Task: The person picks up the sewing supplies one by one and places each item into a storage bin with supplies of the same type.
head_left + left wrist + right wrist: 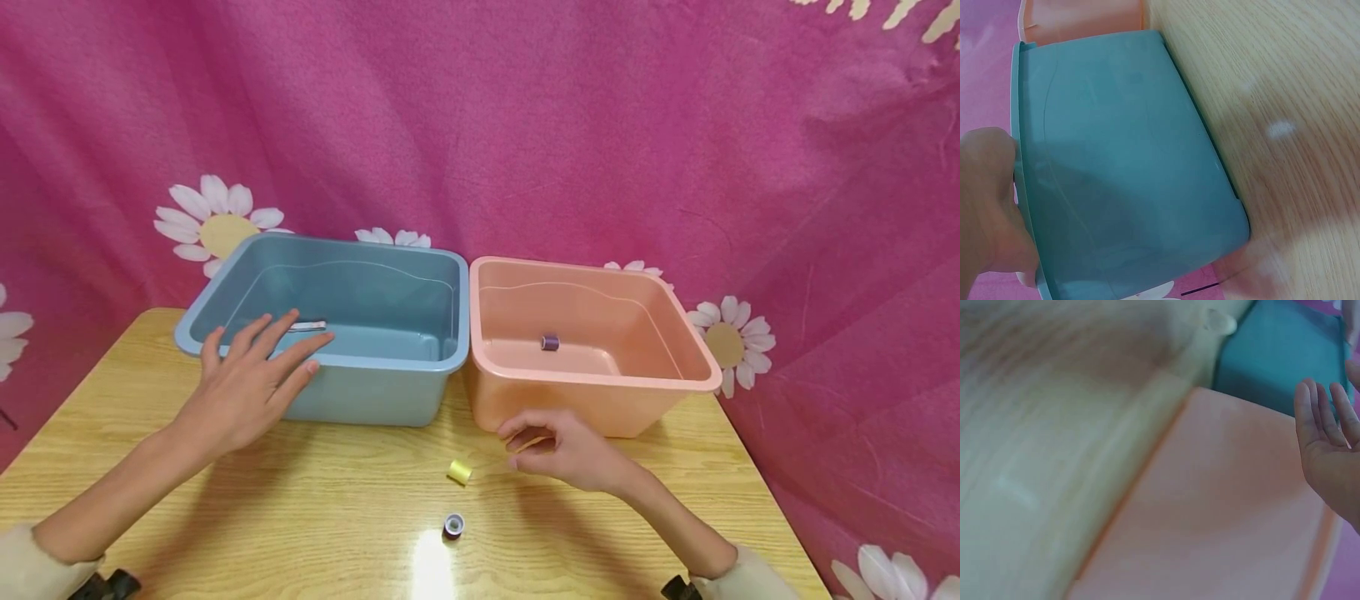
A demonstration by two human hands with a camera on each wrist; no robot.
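Observation:
My left hand [243, 379] has its fingers spread over the front rim of the blue bin [375, 392], with nothing held. Behind those fingers, a thin pale strip-like item [307, 327] lies inside the bin, partly hidden. In front of the pink bin [570, 400] hovers my right hand [566, 450], its fingers loosely bent and without an object. A yellow thread spool [460, 472] lies on its side to the left of that hand. Nearer to me, a dark spool [453, 525] stands on end. One purple spool [550, 342] is on the pink bin's floor.
Both bins stand side by side, rims almost meeting, at the back of the wooden table [360, 517]. A magenta cloth [480, 125] printed with white daisies hangs behind the table and along its sides. Glare shows at the table's near middle.

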